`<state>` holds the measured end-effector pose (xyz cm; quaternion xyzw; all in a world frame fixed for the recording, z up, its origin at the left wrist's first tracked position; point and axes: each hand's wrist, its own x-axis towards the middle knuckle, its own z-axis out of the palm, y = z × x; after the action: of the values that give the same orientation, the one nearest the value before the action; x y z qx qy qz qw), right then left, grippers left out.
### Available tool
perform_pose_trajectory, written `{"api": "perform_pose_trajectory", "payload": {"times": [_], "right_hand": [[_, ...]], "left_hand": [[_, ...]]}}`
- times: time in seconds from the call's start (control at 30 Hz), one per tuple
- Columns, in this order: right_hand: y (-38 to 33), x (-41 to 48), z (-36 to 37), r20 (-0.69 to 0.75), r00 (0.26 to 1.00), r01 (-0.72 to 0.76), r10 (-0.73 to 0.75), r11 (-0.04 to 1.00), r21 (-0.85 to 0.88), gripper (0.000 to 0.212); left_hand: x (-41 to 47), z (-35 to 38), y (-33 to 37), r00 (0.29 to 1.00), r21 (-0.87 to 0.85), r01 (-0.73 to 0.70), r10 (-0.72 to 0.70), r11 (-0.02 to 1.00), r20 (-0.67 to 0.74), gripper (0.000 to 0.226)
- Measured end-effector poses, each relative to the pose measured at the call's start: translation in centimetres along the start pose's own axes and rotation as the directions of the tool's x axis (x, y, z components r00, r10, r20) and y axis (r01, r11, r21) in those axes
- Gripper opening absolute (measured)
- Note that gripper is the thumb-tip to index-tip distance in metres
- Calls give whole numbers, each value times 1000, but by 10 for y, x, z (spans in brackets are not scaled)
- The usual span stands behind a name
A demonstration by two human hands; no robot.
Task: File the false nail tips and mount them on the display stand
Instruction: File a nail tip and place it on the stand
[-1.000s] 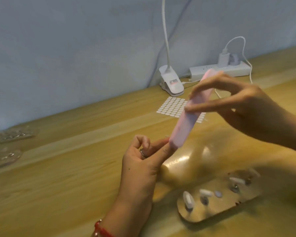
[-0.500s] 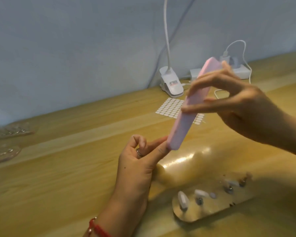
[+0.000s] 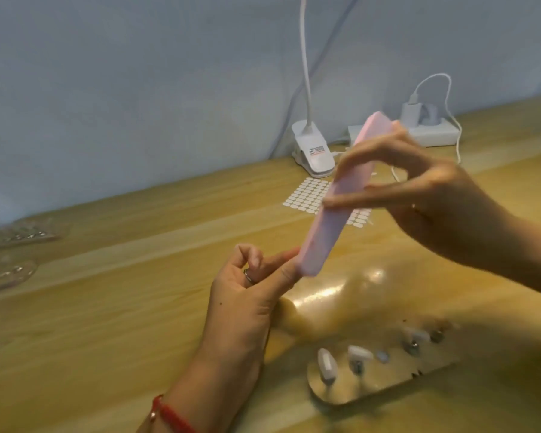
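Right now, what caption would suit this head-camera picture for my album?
Right hand holds a pink nail file against the left hand, near the display stand.

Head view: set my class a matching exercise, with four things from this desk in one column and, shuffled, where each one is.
1 nail file
2 display stand
3 sticker sheet
4 clip lamp

a at the back, by the wall
b pinched in the right hand
c lying just in front of the lamp
d carrying mounted nail tips

Pairs: 1-b, 2-d, 3-c, 4-a
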<state>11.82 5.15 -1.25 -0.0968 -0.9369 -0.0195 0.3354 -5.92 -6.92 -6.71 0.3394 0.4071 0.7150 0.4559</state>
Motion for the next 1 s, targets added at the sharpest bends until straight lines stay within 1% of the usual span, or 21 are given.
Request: {"api": "perform_pose_trajectory", "payload": {"times": [0.03,0.07,0.13,0.17,0.27,0.3,0.4,0.43,0.5,0.53,0.57,0.63,0.67,0.7,0.77,0.8,0.83,0.87,0.93,0.97,1.0], "right_hand": [[1,0,1,-10,1000,-29,29,1000,0,44],[-4,-4,7,-5,1000,10,-10,1000,-13,45],[-19,-11,20,65,986,156,-153,987,-39,38],[-16,-10,17,77,985,159,-155,986,-45,36],[5,3,-3,-35,999,-26,27,1000,12,38],[3,3,1,-38,999,-24,25,999,21,38],[-19,-9,24,39,987,158,-158,987,6,34],[-15,-6,19,51,990,129,-128,992,-2,36],[4,1,3,-51,999,-14,15,999,31,40],[6,3,0,-64,997,-49,53,997,57,40],[2,0,5,-59,998,-33,37,998,57,39],[-17,-9,23,11,994,109,-110,994,24,37],[-19,-9,23,43,990,137,-138,990,9,37],[-11,-6,18,49,994,93,-93,996,5,38],[7,0,2,-21,997,-68,68,997,38,42],[8,0,2,-27,995,-99,101,993,59,44],[3,-4,7,-30,997,-66,68,996,59,45],[-7,-7,17,-13,1000,25,-24,998,51,44],[-20,-10,26,28,989,142,-143,989,39,42],[-9,-7,22,8,995,101,-102,994,47,41],[8,-5,14,-41,999,5,-2,998,64,43]], "left_hand": [[0,0,0,1000,-4,1,-1,1000,13,47],[0,1,1,1000,-10,11,-10,1000,30,48],[-1,3,2,999,-9,20,-20,1000,35,62],[-1,3,3,1000,-9,16,-15,1000,25,64],[-1,4,3,1000,-14,-1,1,1000,1,53],[-1,5,3,1000,-22,3,-3,1000,0,52],[-2,8,4,1000,-58,26,-25,998,12,47],[-2,8,5,1000,-64,24,-24,998,7,47],[-2,6,4,1000,-38,6,-6,999,-10,48],[-2,5,4,1000,-29,6,-7,1000,-12,49],[-2,6,4,1000,-32,13,-14,999,-9,49],[-2,7,4,1000,-56,30,-30,998,-1,53],[-2,7,4,999,-63,33,-33,997,-4,54],[-1,7,4,999,-58,30,-31,998,-10,55],[-1,5,3,999,-21,27,-27,999,-31,56],[-1,5,3,999,-7,30,-30,1000,-33,60],[-2,5,3,999,-9,34,-34,999,-22,62],[-2,6,3,999,-24,39,-40,999,-7,61],[-2,7,3,999,-57,46,-46,997,2,53],[-1,6,4,999,-57,43,-44,997,-5,49],[-1,5,4,999,-41,40,-41,998,-13,48]]}}
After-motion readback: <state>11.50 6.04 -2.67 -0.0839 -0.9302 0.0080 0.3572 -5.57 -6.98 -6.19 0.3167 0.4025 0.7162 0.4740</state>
